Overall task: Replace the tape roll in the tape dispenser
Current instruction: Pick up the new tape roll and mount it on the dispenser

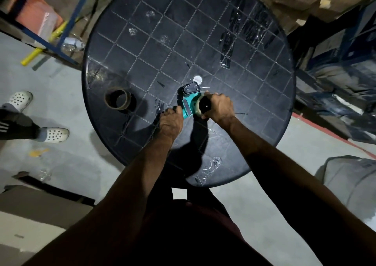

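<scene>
A teal tape dispenser (188, 105) with a black head sits over the middle of the round dark table (142, 48). My left hand (169, 121) grips its handle end from the near side. A pale tape roll (200, 106) sits on the dispenser's right side, and my right hand (218, 107) curls round that roll. The roll's far side is hidden by my fingers. A bare brown cardboard core (117, 101) stands on the table to the left, apart from both hands.
Strips of clear tape (234, 48) stick to the table's far right, and a crumpled piece (210, 168) lies near the front edge. A white disc (197, 80) lies beyond the dispenser. Another person's feet in white clogs (54, 135) stand left. Shelving and boxes surround the table.
</scene>
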{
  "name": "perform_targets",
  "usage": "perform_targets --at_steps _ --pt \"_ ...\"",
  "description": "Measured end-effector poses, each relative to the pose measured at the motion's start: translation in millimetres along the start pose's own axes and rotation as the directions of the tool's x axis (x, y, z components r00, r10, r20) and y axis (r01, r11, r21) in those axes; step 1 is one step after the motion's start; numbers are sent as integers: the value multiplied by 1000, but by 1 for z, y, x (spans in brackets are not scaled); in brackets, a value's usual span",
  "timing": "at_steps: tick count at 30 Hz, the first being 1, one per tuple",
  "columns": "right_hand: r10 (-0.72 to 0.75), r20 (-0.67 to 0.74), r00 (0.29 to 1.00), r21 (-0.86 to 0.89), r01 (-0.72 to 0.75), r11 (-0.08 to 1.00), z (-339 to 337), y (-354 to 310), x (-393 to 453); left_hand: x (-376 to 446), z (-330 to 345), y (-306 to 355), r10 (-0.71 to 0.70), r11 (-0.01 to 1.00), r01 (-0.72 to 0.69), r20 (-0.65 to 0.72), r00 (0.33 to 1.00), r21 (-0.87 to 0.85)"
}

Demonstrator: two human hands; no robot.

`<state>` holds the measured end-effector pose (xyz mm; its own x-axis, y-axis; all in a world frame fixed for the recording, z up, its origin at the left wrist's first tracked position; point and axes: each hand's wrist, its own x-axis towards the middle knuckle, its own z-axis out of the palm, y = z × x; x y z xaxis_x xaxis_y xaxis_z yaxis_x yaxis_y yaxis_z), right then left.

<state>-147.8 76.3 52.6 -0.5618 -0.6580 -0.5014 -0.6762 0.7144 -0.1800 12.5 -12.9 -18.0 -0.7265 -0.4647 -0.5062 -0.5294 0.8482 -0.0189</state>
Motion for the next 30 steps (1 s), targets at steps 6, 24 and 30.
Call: perform_targets --at_steps 6,24,30 --pt "159 -109 981 459 -92 884 11 28 -23 1 7 -1 6 999 -6 -10 1000 -42" --pt "321 45 946 751 -244 614 76 63 -9 5 31 -6 48 999 -46 -187 981 14" --pt "289 -43 956 606 -205 769 52 54 -21 3 26 -7 66 998 -60 -167 984 36"
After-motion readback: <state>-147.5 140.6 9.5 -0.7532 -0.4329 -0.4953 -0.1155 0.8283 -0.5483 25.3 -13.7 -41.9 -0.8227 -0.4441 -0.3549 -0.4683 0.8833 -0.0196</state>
